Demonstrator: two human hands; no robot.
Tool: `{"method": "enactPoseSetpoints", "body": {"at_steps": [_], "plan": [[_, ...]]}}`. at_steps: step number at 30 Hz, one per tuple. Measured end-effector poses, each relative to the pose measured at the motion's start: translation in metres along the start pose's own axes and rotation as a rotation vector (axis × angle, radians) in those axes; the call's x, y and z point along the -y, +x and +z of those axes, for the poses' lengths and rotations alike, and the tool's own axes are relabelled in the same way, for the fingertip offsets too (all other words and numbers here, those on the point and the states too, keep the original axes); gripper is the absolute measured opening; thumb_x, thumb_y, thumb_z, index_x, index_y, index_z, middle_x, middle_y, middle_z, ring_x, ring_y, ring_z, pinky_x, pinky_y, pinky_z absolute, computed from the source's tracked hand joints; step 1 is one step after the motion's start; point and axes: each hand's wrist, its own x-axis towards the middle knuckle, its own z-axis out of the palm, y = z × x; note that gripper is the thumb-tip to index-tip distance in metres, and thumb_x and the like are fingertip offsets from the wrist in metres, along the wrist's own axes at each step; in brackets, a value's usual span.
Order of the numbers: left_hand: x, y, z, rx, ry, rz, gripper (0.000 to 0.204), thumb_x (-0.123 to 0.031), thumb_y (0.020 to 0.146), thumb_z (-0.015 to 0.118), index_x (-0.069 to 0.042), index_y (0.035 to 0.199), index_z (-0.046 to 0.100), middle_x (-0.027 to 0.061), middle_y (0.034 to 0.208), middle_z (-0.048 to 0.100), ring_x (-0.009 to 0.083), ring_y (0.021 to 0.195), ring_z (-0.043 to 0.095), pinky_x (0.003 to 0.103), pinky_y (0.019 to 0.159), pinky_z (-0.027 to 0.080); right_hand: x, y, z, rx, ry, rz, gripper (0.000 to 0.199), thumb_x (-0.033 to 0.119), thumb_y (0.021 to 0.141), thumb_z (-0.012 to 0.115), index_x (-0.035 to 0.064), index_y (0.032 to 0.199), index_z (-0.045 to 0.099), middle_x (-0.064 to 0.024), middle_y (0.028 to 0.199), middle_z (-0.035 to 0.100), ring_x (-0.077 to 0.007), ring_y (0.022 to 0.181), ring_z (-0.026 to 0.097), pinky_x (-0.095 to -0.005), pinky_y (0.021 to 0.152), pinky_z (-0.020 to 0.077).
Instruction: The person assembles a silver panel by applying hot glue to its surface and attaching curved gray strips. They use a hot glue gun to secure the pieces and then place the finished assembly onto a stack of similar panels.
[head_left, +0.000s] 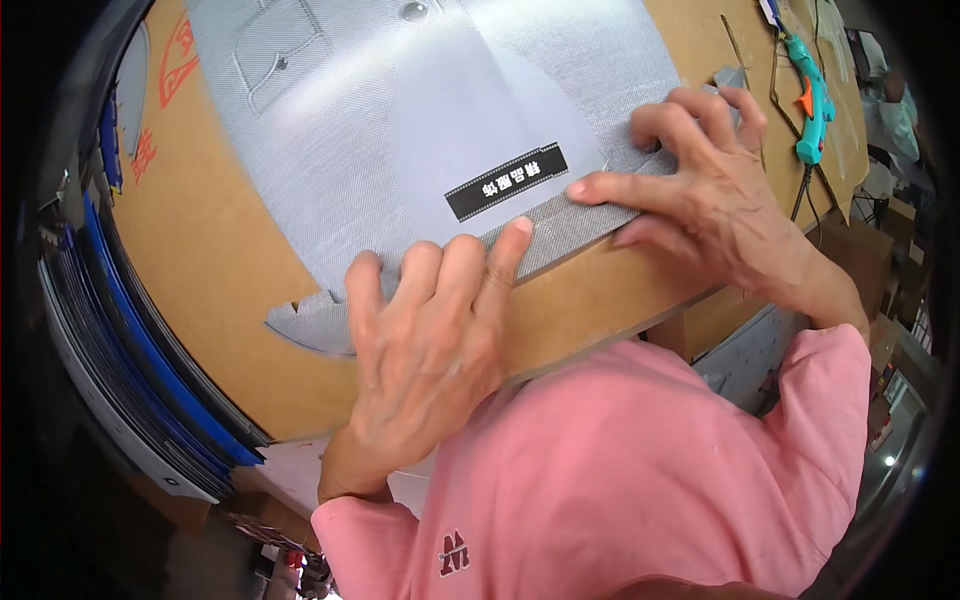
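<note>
A silvery woven-textured sheet [300, 180] lies on the brown worktop, with a smooth pale panel [450, 110] and a black printed label strip [506, 182] near its close side. Along that side a grey mesh strip [570, 232] is folded over. My left hand [430, 320] holds the fold down left of the label, fingers bent, fingertips on the sheet and thumb hidden. At the fold's right part my right hand [705, 180] grips it. Its index finger lies along the strip, the thumb is at the near edge and the other fingers curl over the sheet.
A turquoise glue gun [812, 110] with an orange trigger and cables lies at the worktop's right side. Stacked blue, grey and black sheets [150, 350] stand beyond the left edge. The brown worktop [610, 290] has red markings at far left. Cardboard boxes [855, 255] are at right.
</note>
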Motion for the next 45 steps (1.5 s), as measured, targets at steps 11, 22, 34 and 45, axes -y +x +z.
{"method": "enactPoseSetpoints", "body": {"at_steps": [11,22,34,45], "plan": [[0.001,-0.015,0.01,-0.221,-0.06,-0.038,0.038,-0.014,0.072,0.07,-0.004,0.108,0.066,0.0047,0.08,0.051,0.0216,0.075,0.051,0.038,0.076,0.039,-0.005,-0.011,0.001,-0.143,-0.093,0.012,0.036,0.034,0.07,0.073,0.0319,0.106,0.069,-0.001,0.119,0.048,-0.0219,0.117,0.039,-0.0463,0.099,0.0168],[-0.003,-0.028,0.034,-0.399,-0.096,-0.113,0.042,-0.015,0.071,0.074,0.002,0.107,0.063,0.0102,0.091,0.055,0.027,0.086,0.055,0.047,0.087,0.047,0.018,-0.003,0.0,-0.199,0.031,-0.133,0.043,0.025,0.064,0.077,0.0268,0.105,0.066,-0.0012,0.122,0.047,-0.0235,0.118,0.038,-0.0442,0.097,0.0218],[0.001,-0.022,-0.002,-0.055,0.008,-0.071,0.045,-0.003,0.074,0.057,0.001,0.119,0.059,0.0062,0.086,0.05,0.0219,0.083,0.049,0.047,0.091,0.037,-0.007,-0.007,0.004,-0.138,-0.015,-0.067,0.041,0.033,0.07,0.073,0.0265,0.109,0.068,0.0006,0.122,0.049,-0.023,0.12,0.038,-0.0457,0.099,0.0211],[-0.019,-0.032,-0.008,0.004,0.066,-0.148,0.037,-0.004,0.072,0.061,-0.001,0.109,0.063,0.0034,0.082,0.05,0.0178,0.075,0.052,0.029,0.055,0.045,0.007,-0.022,0.01,-0.104,0.029,-0.212,0.027,0.015,0.074,0.068,0.0144,0.101,0.069,0.0033,0.102,0.059,-0.0189,0.114,0.045,-0.0458,0.101,0.0236]]}}
